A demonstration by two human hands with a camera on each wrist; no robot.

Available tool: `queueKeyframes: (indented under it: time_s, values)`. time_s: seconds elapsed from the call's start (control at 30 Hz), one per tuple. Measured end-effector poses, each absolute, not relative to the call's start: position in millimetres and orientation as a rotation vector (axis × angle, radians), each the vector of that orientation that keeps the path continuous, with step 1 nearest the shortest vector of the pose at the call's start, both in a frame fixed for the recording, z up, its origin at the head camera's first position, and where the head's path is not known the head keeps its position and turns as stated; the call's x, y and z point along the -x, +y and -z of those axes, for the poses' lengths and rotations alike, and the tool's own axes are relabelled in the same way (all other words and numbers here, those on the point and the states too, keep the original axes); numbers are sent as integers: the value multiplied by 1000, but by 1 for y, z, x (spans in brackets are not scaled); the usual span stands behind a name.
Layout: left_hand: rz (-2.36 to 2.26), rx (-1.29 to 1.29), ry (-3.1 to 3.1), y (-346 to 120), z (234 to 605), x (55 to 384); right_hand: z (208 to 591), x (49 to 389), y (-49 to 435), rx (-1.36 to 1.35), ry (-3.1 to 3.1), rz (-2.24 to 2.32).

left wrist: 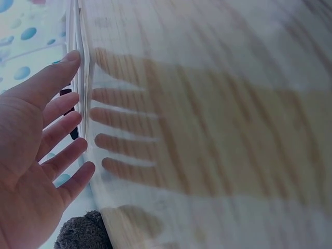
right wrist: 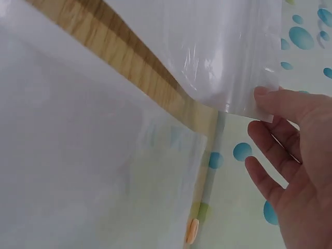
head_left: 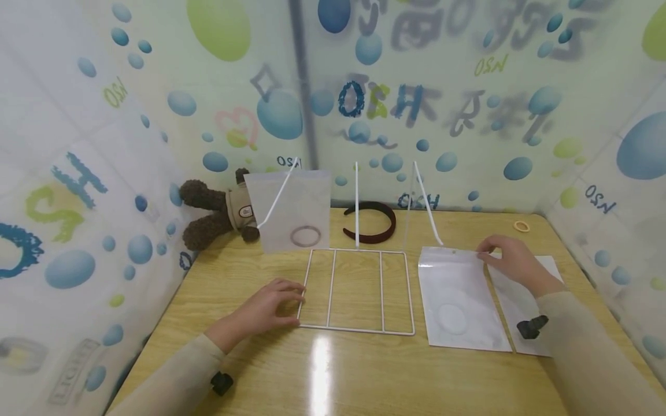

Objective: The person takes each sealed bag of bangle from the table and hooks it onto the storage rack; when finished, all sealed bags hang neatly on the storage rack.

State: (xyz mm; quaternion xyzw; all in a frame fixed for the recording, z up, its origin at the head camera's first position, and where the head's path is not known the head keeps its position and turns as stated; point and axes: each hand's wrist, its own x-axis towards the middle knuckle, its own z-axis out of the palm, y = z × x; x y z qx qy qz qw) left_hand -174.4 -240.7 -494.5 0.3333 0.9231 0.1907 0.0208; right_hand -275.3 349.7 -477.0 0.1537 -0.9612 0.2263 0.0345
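Observation:
My right hand [head_left: 515,263] pinches the top right corner of a white plastic zip bag [head_left: 442,294] between thumb and finger. A round outline shows through the bag's lower part. Close beside it a second white bag [head_left: 522,312] lies partly under my right forearm. My left hand [head_left: 262,309] is at the left side of a white wire rack [head_left: 382,289], its fingers spread loosely and fingertips right at the wire. In the left wrist view the left fingers [left wrist: 62,129] are apart, gripping nothing. A translucent bag [head_left: 291,202] with a ring inside hangs at the rack's left prong.
Behind the rack lies a dark brown headband [head_left: 387,225]. A brown teddy bear [head_left: 208,214] lies at the back left, partly behind the hanging bag. Near the back right corner of the wooden table [head_left: 250,370] sits a small orange ring [head_left: 521,226]. Patterned sheeting walls enclose the table.

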Motion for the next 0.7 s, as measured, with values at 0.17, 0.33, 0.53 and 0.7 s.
queueKeyframes:
  time_s: [0.17,0.33,0.53,0.7]
  values:
    - [-590,-1033,2862,-241,493,174,469,262,346,-566,-2822,-678]
    - [-581,-1035,2860,-240,493,175,458,246,338,-599,-2708,-673]
    - [-586,-1031,2861,-239,492,174,445,229,327,-633,-2619,-693]
    - [-599,-1054,2867,-240,492,173,432,215,317,-653,-2555,-708]
